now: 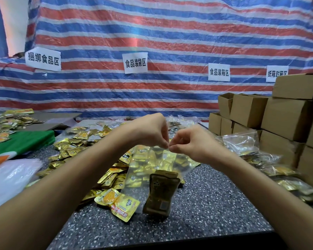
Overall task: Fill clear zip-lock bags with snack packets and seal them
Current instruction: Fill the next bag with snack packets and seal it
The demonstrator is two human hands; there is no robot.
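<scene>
A clear zip-lock bag (152, 170) hangs upright over the speckled table (215, 204), its bottom near the table. My left hand (152, 132) and my right hand (190, 141) pinch its top edge side by side, fingertips almost touching. Inside the bag stand brown-gold snack packets (161, 192). A yellow snack packet (117, 202) lies on the table just left of the bag's bottom. A heap of gold packets (83, 145) spreads behind and left of the bag.
Stacked cardboard boxes (278, 120) fill the right side. Filled clear bags (242, 143) lie in front of them. A green and white package (20, 143) and a white plastic bag (9, 177) sit at the left. A striped tarp (152, 42) with paper labels hangs behind.
</scene>
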